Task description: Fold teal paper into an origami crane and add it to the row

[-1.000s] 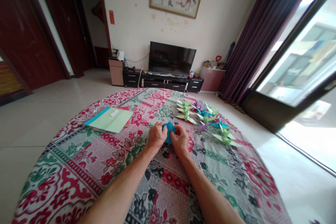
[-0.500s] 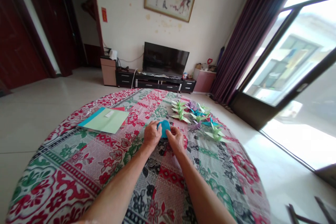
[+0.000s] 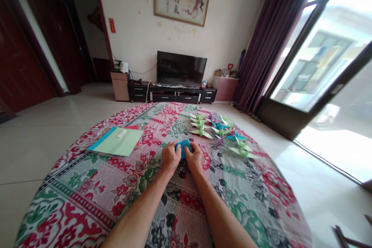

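A small piece of blue origami paper (image 3: 183, 148), partly folded, is held between my two hands just above the tablecloth. My left hand (image 3: 171, 157) pinches its left side, and my right hand (image 3: 194, 158) grips the right side with the thumb on the near face. The fingers behind the paper are hidden. To the right of my hands several folded paper cranes stand in rows: light green ones (image 3: 201, 130), blue ones (image 3: 236, 136) and purple ones (image 3: 221, 140). A stack of paper sheets (image 3: 128, 144), light green on top, lies to the left.
A flowered cloth (image 3: 122, 190) covers the round table. On the stack rests a small white slip (image 3: 121, 134). Beyond the table stand a television (image 3: 181, 69) and a low cabinet (image 3: 168, 97). A glass door (image 3: 316, 69) is at the right.
Both hands have closed in around the blue paper, and less of it shows between them now. Its outline has gone from rounded to narrower and more angular. The camera view has shifted slightly.
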`<control>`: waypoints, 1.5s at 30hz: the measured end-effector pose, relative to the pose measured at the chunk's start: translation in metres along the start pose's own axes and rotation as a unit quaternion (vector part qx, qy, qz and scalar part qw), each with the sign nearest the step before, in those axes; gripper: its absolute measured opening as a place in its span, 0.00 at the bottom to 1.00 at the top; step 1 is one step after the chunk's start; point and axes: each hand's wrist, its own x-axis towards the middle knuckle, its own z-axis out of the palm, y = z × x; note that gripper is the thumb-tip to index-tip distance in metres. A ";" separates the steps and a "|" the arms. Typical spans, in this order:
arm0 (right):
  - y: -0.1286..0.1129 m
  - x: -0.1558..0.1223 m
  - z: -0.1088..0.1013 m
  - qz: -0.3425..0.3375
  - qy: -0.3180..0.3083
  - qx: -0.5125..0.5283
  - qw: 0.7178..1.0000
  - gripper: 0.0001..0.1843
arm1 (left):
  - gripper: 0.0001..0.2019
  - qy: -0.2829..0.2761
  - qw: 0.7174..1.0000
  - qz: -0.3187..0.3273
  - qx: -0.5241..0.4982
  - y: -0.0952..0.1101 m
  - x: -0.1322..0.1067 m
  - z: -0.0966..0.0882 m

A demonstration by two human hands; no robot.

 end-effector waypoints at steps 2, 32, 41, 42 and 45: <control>0.001 0.005 -0.002 0.021 -0.023 -0.006 1.000 0.20 | 0.10 0.000 1.000 0.006 -0.006 -0.001 -0.001 0.002; 0.007 0.001 0.010 -0.069 0.072 -0.046 0.994 0.06 | 0.09 -0.002 0.999 -0.046 -0.006 0.006 -0.002 0.006; 0.009 -0.007 0.005 -0.130 0.031 -0.033 0.990 0.10 | 0.09 -0.012 0.994 -0.101 -0.034 0.005 0.000 0.007; 0.008 -0.008 0.004 -0.139 0.032 -0.033 0.989 0.10 | 0.09 -0.018 0.993 -0.106 -0.041 0.004 0.001 0.006; 0.004 -0.011 0.002 -0.160 0.033 -0.031 0.986 0.10 | 0.09 -0.039 0.990 -0.112 -0.070 0.003 0.003 0.005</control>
